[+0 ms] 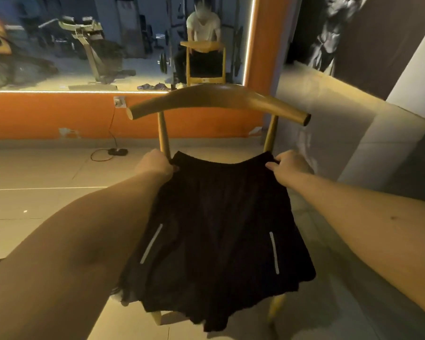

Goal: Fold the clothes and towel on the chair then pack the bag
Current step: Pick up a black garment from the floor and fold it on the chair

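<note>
Head view. Black shorts (216, 229) lie spread over the seat of a wooden chair (218, 99), waistband toward 12 o'clock, leg hems hanging off the seat front at 6 o'clock. Two pale reflective strips (151, 242) show on the fabric, one at 8 o'clock and one at 4 o'clock of the garment.

Left hand (155, 164): at the 10 o'clock corner of the waistband, fingers curled, pinching the fabric beside the chair's left back post.

Right hand (290, 165): at the 2 o'clock corner, thumb on top of the waistband, fingers curled round the edge, gripping it.

The curved chair backrest stands at 12 o'clock from the shorts. Wall mirror (108, 45) at 11 o'clock, above an orange band. Black cable (108, 153) on the tiled floor at 10 o'clock, left of the chair.
</note>
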A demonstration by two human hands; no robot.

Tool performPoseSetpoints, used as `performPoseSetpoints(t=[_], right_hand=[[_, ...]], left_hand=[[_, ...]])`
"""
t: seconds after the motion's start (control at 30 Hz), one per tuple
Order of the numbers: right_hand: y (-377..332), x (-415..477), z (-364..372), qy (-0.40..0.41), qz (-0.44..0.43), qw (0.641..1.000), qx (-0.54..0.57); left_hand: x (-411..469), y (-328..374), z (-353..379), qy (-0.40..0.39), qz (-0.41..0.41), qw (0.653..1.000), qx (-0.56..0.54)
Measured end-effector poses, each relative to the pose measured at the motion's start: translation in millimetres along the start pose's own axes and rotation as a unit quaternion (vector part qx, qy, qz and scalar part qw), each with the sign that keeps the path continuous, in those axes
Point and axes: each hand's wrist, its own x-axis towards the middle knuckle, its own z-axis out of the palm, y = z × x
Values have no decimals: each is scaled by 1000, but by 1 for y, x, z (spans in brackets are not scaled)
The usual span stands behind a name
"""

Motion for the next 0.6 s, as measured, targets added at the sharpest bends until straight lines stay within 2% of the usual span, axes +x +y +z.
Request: performPoseSetpoints(t=[0.13,0.3,0.4,0.5,0.6], right_hand=[[14,41,42,27,49,997,58],[24,78,83,52,51,989,130],[24,87,99,10,36,989,144],[28,78,103,-71,27,989,130],[38,54,93,-20,51,988,142]], left_hand=[[43,5,47,3,-19,999,-43],[85,4,93,-7,-71,993,-95],[97,2,108,-13,-91,986,-139],[87,3,113,-39,-58,987,-143],[51,-1,110,-58,20,981,-186]])
